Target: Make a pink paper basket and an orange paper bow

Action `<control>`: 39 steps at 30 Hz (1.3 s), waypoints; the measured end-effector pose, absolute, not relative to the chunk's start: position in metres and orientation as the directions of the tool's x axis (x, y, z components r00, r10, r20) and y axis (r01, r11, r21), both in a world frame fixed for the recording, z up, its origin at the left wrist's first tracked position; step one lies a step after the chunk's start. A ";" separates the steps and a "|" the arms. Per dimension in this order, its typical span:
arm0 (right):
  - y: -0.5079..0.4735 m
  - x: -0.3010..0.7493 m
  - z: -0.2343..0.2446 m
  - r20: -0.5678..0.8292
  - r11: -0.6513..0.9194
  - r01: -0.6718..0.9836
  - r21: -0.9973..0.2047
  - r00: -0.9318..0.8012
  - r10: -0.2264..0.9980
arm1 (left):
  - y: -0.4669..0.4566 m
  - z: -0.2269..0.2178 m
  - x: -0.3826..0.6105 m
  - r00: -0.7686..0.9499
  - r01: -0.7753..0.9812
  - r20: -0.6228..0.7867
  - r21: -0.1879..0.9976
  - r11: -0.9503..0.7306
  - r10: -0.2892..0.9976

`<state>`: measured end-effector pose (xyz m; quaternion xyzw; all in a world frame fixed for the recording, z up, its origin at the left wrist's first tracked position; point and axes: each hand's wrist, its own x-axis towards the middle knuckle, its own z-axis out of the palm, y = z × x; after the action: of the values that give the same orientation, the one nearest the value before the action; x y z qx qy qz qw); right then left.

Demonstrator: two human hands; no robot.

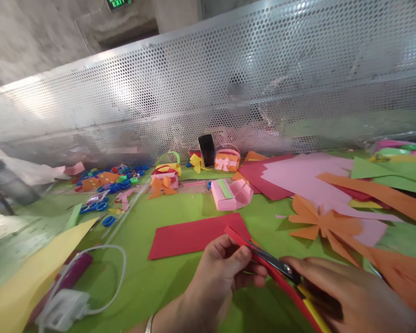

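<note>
Between its thumb and fingers, my left hand [225, 266] pinches a narrow red paper strip [238, 237]. My right hand [353, 289] grips scissors [287, 269] with dark blades and yellow on the handle. The blades lie along the strip, their tips close to my left thumb; whether they are cutting through it I cannot tell. Past my left hand, a red paper rectangle [194, 237] rests flat on the green table surface [135, 273]. Farther back sits a pink paper box [225, 194] with a light green band.
Orange paper cutouts [324, 222] and pink sheets [308, 173] spread over the right side. Small paper baskets [228, 159] stand near the perforated metal panel [194, 88]. On the left are blue-handled scissors [119, 185], a white charger [67, 307] with cable, and a yellow sheet [38, 273].
</note>
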<state>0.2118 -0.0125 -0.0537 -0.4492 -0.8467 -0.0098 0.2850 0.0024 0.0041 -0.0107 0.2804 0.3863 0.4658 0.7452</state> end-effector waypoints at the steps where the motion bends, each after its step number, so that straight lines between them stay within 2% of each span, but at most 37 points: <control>1: -0.011 0.214 -0.054 0.461 0.616 0.755 -0.226 -0.474 0.750 | 0.003 -0.011 0.003 0.278 -0.482 -0.307 0.775 0.408 0.910; 4: -0.008 0.217 -0.055 0.426 0.638 0.746 -0.191 -0.523 0.738 | 0.002 -0.011 0.003 0.290 -0.492 -0.293 0.771 0.405 0.911; 8: -0.008 0.209 -0.045 0.543 0.659 0.743 -0.115 -0.509 0.668 | 0.002 -0.009 0.004 0.277 -0.489 -0.300 0.774 0.403 0.913; 12: -0.010 0.198 -0.028 0.627 0.658 0.736 -0.156 -0.442 0.642 | 0.002 -0.008 0.005 0.273 -0.484 -0.294 0.781 0.395 0.916; 15: -0.011 0.198 -0.027 0.563 0.654 0.713 -0.252 -0.442 0.698 | 0.002 -0.008 0.005 0.272 -0.493 -0.287 0.778 0.389 0.918; 21: -0.011 0.209 -0.040 0.309 0.595 0.655 -0.467 -0.509 0.803 | 0.002 -0.009 0.005 0.278 -0.480 -0.316 0.772 0.416 0.907; 24: -0.011 0.210 -0.042 0.269 0.564 0.646 -0.514 -0.503 0.821 | 0.002 -0.010 0.005 0.267 -0.472 -0.328 0.776 0.420 0.906; 30: -0.013 0.208 -0.049 0.313 0.549 0.688 -0.476 -0.451 0.836 | 0.002 -0.009 0.006 0.271 -0.458 -0.320 0.787 0.413 0.908; 34: -0.013 0.212 -0.048 0.284 0.592 0.693 -0.412 -0.519 0.806 | 0.002 -0.008 0.006 0.288 -0.472 -0.307 0.779 0.414 0.907; 39: -0.011 0.212 -0.046 0.338 0.627 0.710 -0.320 -0.533 0.776 | 0.001 -0.008 0.006 0.299 -0.472 -0.316 0.771 0.427 0.900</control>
<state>0.2118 -0.0112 -0.0460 -0.4257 -0.8725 0.0718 0.2288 0.0060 0.0010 -0.0083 0.2826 0.3792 0.4544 0.7549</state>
